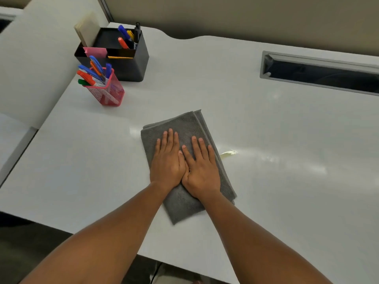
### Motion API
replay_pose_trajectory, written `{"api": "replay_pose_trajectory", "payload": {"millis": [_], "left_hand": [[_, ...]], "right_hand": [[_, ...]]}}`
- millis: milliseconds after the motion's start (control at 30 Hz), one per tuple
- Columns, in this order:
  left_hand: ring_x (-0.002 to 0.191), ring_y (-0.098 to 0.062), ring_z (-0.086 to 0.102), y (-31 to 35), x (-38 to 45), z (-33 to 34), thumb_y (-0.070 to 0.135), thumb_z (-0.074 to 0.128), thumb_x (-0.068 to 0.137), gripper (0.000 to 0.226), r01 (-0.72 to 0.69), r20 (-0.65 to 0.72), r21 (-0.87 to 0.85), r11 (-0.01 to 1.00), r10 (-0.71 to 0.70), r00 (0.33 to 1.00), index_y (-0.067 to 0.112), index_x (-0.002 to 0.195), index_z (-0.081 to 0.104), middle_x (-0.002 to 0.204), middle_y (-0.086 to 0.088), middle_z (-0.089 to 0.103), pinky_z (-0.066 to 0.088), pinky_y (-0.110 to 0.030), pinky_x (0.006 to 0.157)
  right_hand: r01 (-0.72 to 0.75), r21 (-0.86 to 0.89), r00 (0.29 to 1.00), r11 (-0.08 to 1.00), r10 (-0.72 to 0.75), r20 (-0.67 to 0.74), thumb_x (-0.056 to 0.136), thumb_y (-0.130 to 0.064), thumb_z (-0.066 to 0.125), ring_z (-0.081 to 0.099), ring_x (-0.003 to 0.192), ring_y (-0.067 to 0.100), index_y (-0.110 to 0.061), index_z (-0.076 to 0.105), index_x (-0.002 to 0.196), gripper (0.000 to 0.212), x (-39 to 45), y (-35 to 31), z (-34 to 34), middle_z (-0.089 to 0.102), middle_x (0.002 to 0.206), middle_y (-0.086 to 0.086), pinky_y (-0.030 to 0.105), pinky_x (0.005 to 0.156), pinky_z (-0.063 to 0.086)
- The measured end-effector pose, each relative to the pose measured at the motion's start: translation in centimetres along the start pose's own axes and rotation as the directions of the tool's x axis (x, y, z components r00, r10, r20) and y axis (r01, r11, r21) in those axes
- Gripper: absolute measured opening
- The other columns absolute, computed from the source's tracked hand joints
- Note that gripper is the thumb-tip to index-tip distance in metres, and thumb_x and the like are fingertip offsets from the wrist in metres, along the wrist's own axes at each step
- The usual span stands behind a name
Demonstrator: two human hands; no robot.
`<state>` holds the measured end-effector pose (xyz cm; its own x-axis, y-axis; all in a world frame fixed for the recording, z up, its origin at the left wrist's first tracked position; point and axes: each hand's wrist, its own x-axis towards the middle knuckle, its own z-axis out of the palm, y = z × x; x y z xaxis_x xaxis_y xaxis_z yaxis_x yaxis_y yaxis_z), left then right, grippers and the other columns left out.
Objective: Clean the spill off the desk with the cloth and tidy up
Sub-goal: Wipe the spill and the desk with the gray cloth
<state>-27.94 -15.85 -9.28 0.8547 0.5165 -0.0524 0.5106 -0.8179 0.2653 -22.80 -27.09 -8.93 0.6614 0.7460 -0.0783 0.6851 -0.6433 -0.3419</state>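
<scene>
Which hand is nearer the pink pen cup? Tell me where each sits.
Left. The left hand presses flat on the cloth on the side toward the pen cup, which stands up and to its left. The right hand lies beside it, farther away.

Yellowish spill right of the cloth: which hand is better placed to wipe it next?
Probably the right hand: it presses the grey cloth nearest the yellowish spill; the left hand lies farther away.
</scene>
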Motion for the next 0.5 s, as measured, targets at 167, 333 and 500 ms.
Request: {"api": "replay_pose_trajectory", "payload": {"millis": [167, 333, 500], "left_hand": [[0.151, -0.018, -0.010, 3.5, -0.1, 0.9, 0.031, 0.012, 0.102, 0.059, -0.060, 0.035, 0.005, 0.998, 0.059, 0.998, 0.008, 0.156, 0.001, 0.165, -0.009, -0.003, 0.000, -0.041, 0.124], [0.151, -0.018, -0.011, 7.2, 0.8, 1.7, 0.030, 0.015, 0.102, 0.060, -0.135, 0.071, -0.001, 0.991, 0.134, 0.988, 0.009, 0.156, 0.000, 0.165, -0.008, -0.006, 0.001, -0.041, 0.124], [0.152, -0.018, -0.009, 10.1, 2.6, 2.3, 0.030, 0.016, 0.102, 0.059, -0.191, 0.088, -0.003, 0.981, 0.191, 0.978, 0.009, 0.156, 0.001, 0.165, -0.007, -0.005, 0.001, -0.041, 0.124]], "right_hand": [[-0.059, -0.033, 0.998, 0.998, 0.059, -0.022, 0.103, -0.039, 0.022, -0.016, 0.149, 0.018, -0.028, 0.012, 0.155, 0.055, -2.0, 2.9, -0.6, -0.006, 0.164, 0.003, 0.042, 0.121, -0.008], [-0.155, -0.050, 0.987, 0.987, 0.153, -0.038, 0.102, -0.043, 0.022, -0.016, 0.149, 0.018, -0.028, 0.009, 0.155, 0.057, -3.1, 5.9, -1.4, -0.007, 0.164, 0.004, 0.042, 0.121, -0.007], [-0.214, -0.026, 0.975, 0.977, 0.211, -0.069, 0.098, -0.043, 0.015, -0.014, 0.150, 0.018, -0.028, 0.012, 0.155, 0.059, -3.0, 8.6, -2.6, -0.005, 0.164, 0.005, 0.042, 0.122, -0.004]]}}
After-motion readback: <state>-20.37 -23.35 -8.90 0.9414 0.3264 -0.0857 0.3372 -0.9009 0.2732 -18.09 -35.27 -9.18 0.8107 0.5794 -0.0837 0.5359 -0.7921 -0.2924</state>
